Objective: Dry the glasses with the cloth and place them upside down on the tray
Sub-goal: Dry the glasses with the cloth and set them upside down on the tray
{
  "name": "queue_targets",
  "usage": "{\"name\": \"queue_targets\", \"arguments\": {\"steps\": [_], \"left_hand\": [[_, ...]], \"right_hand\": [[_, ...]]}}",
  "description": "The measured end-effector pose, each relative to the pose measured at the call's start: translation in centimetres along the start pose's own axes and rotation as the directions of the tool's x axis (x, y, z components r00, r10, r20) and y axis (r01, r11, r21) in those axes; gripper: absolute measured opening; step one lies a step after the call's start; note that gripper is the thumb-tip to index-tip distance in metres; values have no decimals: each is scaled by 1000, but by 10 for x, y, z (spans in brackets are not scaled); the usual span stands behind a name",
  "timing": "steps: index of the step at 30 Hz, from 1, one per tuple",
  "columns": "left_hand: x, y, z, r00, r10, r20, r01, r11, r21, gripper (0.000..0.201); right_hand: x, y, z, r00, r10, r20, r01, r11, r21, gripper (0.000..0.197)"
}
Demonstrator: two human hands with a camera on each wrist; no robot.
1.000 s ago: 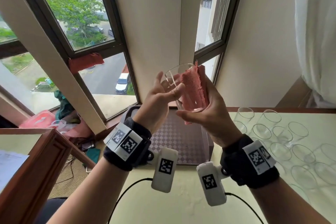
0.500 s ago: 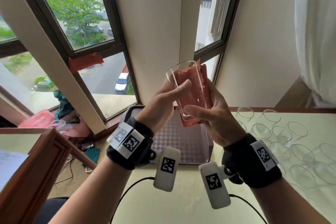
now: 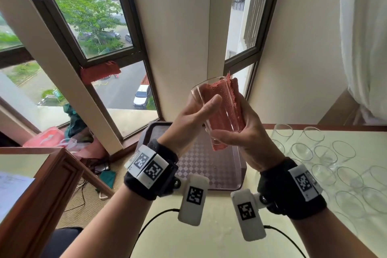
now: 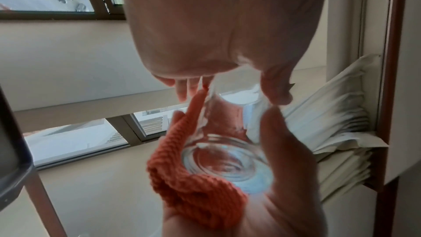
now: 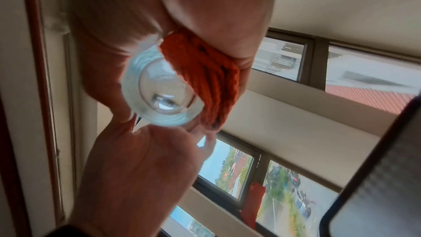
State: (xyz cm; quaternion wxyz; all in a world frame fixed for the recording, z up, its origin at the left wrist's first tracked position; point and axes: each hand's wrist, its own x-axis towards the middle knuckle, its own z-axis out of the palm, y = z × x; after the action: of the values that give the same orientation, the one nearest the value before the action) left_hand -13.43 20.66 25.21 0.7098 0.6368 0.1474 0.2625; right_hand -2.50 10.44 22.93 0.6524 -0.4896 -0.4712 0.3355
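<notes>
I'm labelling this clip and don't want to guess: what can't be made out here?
- Left hand fingers: head view, behind the glass; only the thumb shows.
- Whether the glass is dry: too fine in every view.
- How far the cloth wraps round: head view, hidden by the right hand.
- Tray front part: head view, covered by both wrists.
- Count of spare glasses: cut by the right edge.

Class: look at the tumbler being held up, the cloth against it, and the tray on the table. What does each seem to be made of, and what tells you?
Tumbler: clear glass, smooth and glossy; the cloth shows through it and its thick base catches highlights.
Cloth: orange-red knitted or woven yarn, matte; ribbed rows are plain in the wrist views.
Tray: probably plastic, with a dark raised rim and a checkered floor; the exact material is not certain.
</notes>
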Motion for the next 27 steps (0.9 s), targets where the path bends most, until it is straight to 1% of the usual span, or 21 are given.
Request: {"name": "queue_targets", "arguments": {"steps": [1,3,4,6,8,9,10,11,13,14,15,16,18,19,20,21,22,24,25,26,27], "left_hand": [[0,-2,-3,1000,-23,5,23,1000,18,56],[2,-8,-10,998,-61,-5,61,998,0,35],[3,-10,-12,997,-66,-41,66,998,-7,38],[1,-11,-11,993,-73,-95,70,997,-33,62],[1,-13,-7,989,-72,-128,66,997,-46,89],[0,-14,-6,989,-65,-133,61,997,-36,97],[-2,-13,-4,988,-65,-141,62,998,-28,96],[-3,-13,-4,987,-51,-152,47,998,-30,83],[-5,-12,-2,991,-13,-134,4,998,-62,50],[-5,-11,-2,994,-9,-107,1,997,-80,42],[-4,-13,-5,997,-3,-78,-4,996,-89,41],[-4,-11,-6,999,-7,-50,2,996,-93,48],[-3,-8,-8,999,-32,-17,30,996,-83,65],[-2,-10,-10,999,-42,0,41,997,-66,65],[-1,-13,-11,999,-52,5,52,996,-67,54],[-1,-14,-12,998,-56,4,56,995,-82,35],[-1,-13,-11,998,-58,13,60,992,-109,23],[-1,-13,-8,998,-54,27,57,991,-125,28],[-1,-11,-6,999,-41,27,44,992,-116,29],[-1,-8,-3,999,-31,11,32,993,-113,42],[0,-7,-3,999,-35,-6,34,993,-112,60]], "right_hand": [[1,1,-1,1000,0,-8,-1,1000,-12,81],[3,3,-2,999,-27,-33,25,996,-83,87],[5,5,-2,998,-55,-39,49,989,-142,92],[5,11,2,995,-92,-47,78,967,-244,103],[5,16,7,992,-118,-46,97,945,-313,108],[5,18,9,991,-123,-46,101,937,-334,111],[5,18,9,992,-116,-43,95,940,-329,112],[6,17,10,995,-97,-37,82,953,-293,111],[4,14,10,999,-38,-16,35,984,-174,100],[3,12,10,1000,-2,-9,1,993,-119,93],[1,11,10,1000,26,-4,-26,997,-76,87],[0,10,8,999,42,1,-42,998,-46,82],[0,9,6,999,42,-7,-42,998,-43,80],[1,9,5,999,23,-25,-25,997,-69,83],[2,9,5,999,-4,-46,-1,994,-112,88],[4,11,6,997,-37,-68,24,985,-170,93],[5,12,6,994,-75,-82,54,970,-237,99],[7,15,7,982,-170,-81,129,923,-364,106],[8,16,7,977,-203,-72,159,906,-393,106],[9,15,7,976,-207,-62,168,906,-388,104],[10,13,6,981,-185,-55,154,924,-351,102]]}}
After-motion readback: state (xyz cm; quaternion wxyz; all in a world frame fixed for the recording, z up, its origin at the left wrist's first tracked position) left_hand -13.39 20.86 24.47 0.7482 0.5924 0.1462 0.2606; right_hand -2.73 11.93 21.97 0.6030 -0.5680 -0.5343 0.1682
